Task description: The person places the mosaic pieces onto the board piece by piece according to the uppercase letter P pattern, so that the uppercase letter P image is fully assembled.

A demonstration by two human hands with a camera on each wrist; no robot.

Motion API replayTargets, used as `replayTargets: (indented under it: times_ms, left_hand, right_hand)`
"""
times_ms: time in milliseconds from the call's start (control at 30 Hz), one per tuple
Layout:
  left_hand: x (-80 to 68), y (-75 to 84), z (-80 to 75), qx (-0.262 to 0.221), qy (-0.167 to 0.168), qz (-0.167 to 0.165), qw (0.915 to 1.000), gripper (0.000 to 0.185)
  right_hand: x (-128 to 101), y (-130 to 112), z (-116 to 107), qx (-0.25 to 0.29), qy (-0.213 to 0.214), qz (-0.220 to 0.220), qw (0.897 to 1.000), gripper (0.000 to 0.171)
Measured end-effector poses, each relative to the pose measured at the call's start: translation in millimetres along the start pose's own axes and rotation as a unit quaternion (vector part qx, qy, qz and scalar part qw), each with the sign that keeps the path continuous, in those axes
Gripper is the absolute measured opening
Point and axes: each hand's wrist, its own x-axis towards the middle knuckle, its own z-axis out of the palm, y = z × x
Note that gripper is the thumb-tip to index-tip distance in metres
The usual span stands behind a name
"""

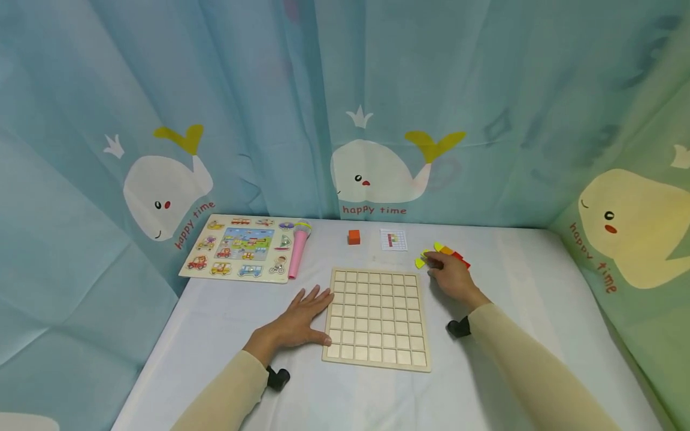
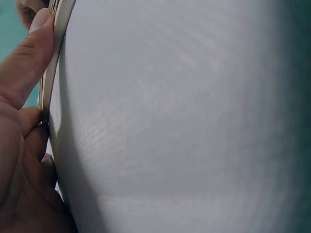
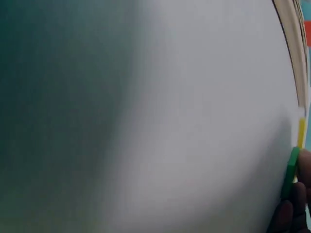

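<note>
A pale wooden grid board lies flat on the white-covered table. My left hand rests at its left side with fingers spread, the thumb and fingertips touching the rim. Beyond the board's upper right corner, my right hand reaches down to a small group of coloured tiles. Yellow-green tiles, an orange tile and red tiles show around its fingers. In the right wrist view the fingers pinch a green tile, with a yellow tile just past it. The hand hides part of the group.
Behind the board are an orange-red cube and a small printed card with a coloured grid pattern. To the left lie a pink toy microphone and a picture puzzle board. A whale-print curtain borders the table.
</note>
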Motion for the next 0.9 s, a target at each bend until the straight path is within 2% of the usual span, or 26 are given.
replayTargets:
  times_ms: [133,333,467,567,700,800,900]
  left_hand:
    - [-0.1,1.1,-1.4,0.003,-0.003,-0.004,1.0,0.107]
    - [0.3,0.3,0.6,-0.003,0.0,0.0,1.0,0.107]
    - [0.3,-0.6,2.8,0.002,0.005,0.003,1.0,0.108]
    - [0.4,-0.2,2.9,0.005,0.008,0.003,0.9999,0.108]
    - [0.4,-0.1,1.6,0.007,0.009,0.003,0.9999,0.107]
    - [0.2,-0.5,1.4,0.009,0.009,0.003,0.9999,0.107]
    - [-0.2,0.0,1.5,0.008,0.01,0.001,0.9999,0.107]
  right_hand:
    - [-1,0,-3,-0.015,0.012,0.0,1.0,0.044]
    - [7,-8,6,-0.044,0.03,-0.015,0.998,0.042]
    - [8,-7,10,-0.061,0.029,-0.008,0.998,0.033]
    - [5,-2,5,-0.054,0.025,-0.035,0.998,0.025]
    - [0,7,-2,-0.017,0.023,-0.059,0.998,0.029]
    - [-3,11,-4,0.01,0.029,-0.042,0.999,0.031]
    - [-6,12,-3,0.014,0.04,-0.032,0.999,0.033]
